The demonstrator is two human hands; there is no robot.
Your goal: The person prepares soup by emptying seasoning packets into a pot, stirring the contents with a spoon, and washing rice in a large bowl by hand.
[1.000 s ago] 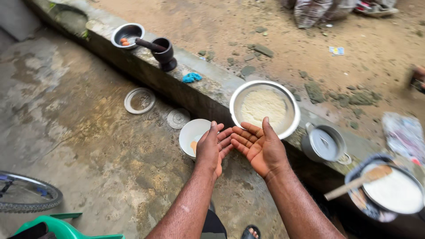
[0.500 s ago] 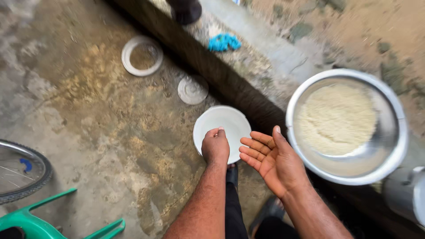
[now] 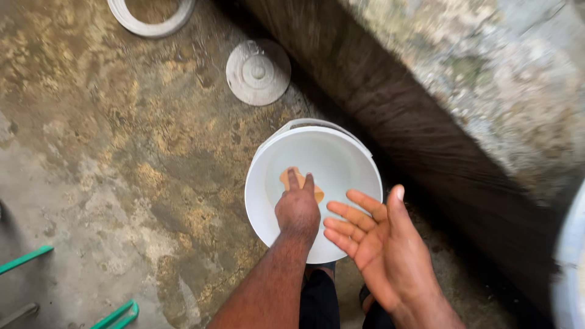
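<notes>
A stained concrete floor (image 3: 122, 183) runs beside a raised ledge (image 3: 475, 109). On it a white bucket (image 3: 314, 189) is set, into which the left hand (image 3: 297, 210) is dipped, fingertips pressed together on an orange object (image 3: 291, 178); the right hand (image 3: 381, 244) is held open, fingers spread, palm up beside it.

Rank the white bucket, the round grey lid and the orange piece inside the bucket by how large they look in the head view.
1. White bucket, clearly the largest.
2. Round grey lid on the floor.
3. Orange piece, smallest, though the left hand covers part of it, so its full size is unsure.
</notes>
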